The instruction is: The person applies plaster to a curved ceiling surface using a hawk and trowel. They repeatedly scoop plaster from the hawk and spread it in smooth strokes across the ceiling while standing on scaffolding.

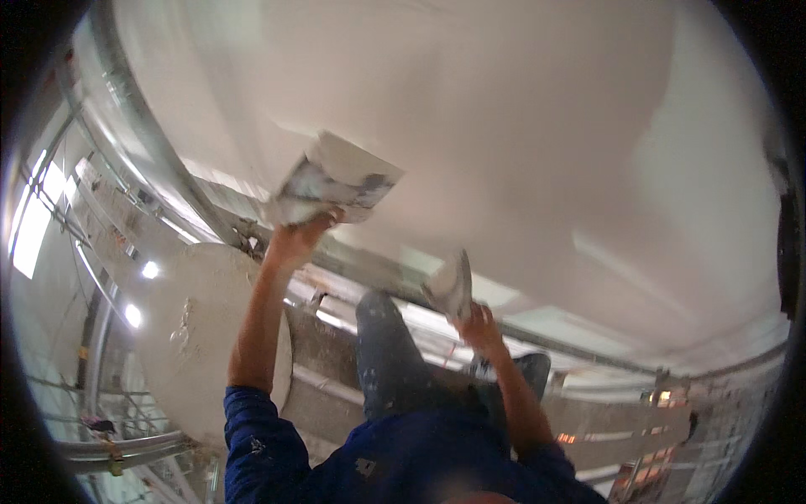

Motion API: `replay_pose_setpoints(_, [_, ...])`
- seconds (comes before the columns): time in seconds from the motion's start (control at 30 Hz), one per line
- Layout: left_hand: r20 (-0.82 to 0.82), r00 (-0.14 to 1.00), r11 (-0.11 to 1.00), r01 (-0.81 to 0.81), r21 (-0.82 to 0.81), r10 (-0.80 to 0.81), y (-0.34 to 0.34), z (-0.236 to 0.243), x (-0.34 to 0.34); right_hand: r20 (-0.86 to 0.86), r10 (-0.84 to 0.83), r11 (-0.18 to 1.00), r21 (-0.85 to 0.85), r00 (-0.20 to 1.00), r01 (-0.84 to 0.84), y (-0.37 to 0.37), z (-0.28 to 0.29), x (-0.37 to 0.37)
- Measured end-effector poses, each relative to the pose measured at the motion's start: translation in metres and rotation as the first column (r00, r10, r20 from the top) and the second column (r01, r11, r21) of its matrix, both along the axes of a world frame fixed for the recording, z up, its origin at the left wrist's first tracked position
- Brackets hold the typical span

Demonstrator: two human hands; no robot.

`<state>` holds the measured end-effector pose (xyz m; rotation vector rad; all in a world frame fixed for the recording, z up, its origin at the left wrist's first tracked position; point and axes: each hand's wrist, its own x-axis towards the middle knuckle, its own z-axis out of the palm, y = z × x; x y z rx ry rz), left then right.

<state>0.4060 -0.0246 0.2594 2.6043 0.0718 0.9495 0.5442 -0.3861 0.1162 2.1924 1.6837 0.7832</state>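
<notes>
My left hand (pixel 306 228) is raised and closed under a plasterer's hawk (pixel 357 172), a flat squarish plate smeared with wet, pale plaster. The hawk is tilted and stands before the wall; whether it touches cannot be made out. Lower and to the right, my right hand (pixel 480 328) grips a plastering trowel (pixel 453 284), its blade coated with pale plaster and slightly blurred. The large wall (pixel 504 143) ahead has a smooth pinkish-grey coat, with lighter patches at its right side and along its bottom.
A round pale board (pixel 201 328) with plaster stuck on it lies left of my legs. Scaffold planks (pixel 323 349) run beneath me. A metal scaffold pole (pixel 147 109) curves past on the left, with more tubes and bright lamps beyond. Gaps show between the planks and the wall.
</notes>
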Motion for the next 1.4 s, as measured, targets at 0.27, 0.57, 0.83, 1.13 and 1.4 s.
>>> replay_pose_setpoints(0.27, [-0.273, 0.821, 0.827, 0.548, 0.128, -0.502, -0.163, 0.063, -0.008, -0.124, 0.135, 0.988, 0.095, 0.983, -0.124, 0.005, 0.082, -0.013])
replay_pose_setpoints(0.57, [-0.43, 0.902, 0.921, 0.204, 0.332, -0.045, -0.125, 0.061, 0.017, -0.395, 0.205, 0.903, 0.429, 0.896, -0.018, -0.056, 0.1, -0.01])
replay_pose_setpoints(0.83, [0.304, 0.88, 0.409, -0.142, 0.901, -0.364, -0.311, 0.221, 0.238, -0.528, -0.038, 0.961, 0.213, 0.848, 0.175, -0.089, 0.048, -0.032])
replay_pose_setpoints(1.13, [0.528, 0.846, 0.083, -0.523, 0.848, -0.07, -0.347, 0.243, 0.291, -0.535, -0.039, 0.943, 0.259, 0.844, 0.208, -0.105, 0.029, -0.033])
replay_pose_setpoints(1.4, [0.459, 0.879, 0.617, -0.291, 0.731, -0.129, -0.166, 0.232, 0.225, -0.9, -0.146, 0.951, -0.014, 0.41, 0.309, -0.06, 0.017, -0.021])
